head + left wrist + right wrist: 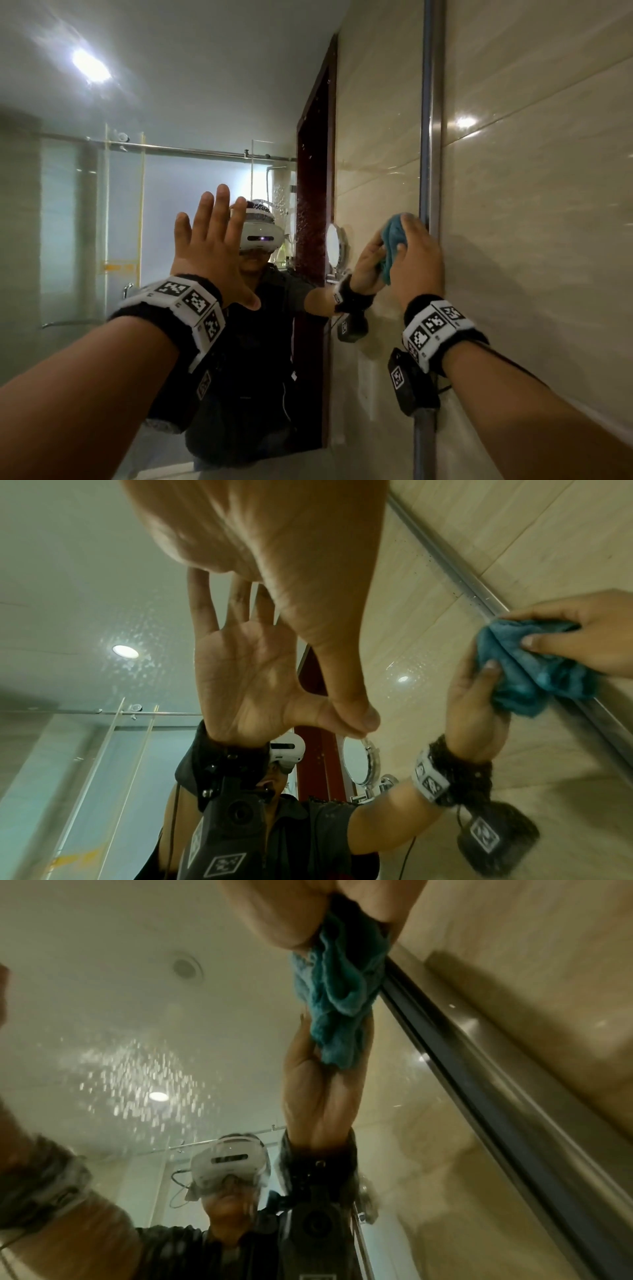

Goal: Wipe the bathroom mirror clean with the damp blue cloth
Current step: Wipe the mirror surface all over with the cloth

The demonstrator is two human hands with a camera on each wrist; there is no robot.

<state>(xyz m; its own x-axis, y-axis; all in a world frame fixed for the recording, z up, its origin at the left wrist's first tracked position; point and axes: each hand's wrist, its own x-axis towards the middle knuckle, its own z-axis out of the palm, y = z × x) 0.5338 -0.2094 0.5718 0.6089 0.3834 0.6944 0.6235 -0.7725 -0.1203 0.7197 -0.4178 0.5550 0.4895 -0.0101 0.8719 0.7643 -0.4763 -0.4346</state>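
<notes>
The bathroom mirror (pixel 171 102) fills the left and middle of the head view. My right hand (pixel 416 257) grips the bunched damp blue cloth (pixel 394 236) and presses it against the glass, right beside the mirror's metal edge strip (pixel 432 137). In the right wrist view the cloth (pixel 342 988) hangs from my fingers, against the strip (pixel 479 1069). My left hand (pixel 212 246) lies flat on the glass with fingers straight and spread, holding nothing. From the left wrist, its thumb (pixel 356 710) touches the mirror and the cloth (pixel 548 653) shows at right.
A beige tiled wall (pixel 548 205) runs to the right of the strip. Water droplets and streaks (pixel 130 1074) speckle the glass. The mirror reflects a glass shower screen (pixel 85 222), a dark red door frame (pixel 313 171) and a small round mirror (pixel 334 245).
</notes>
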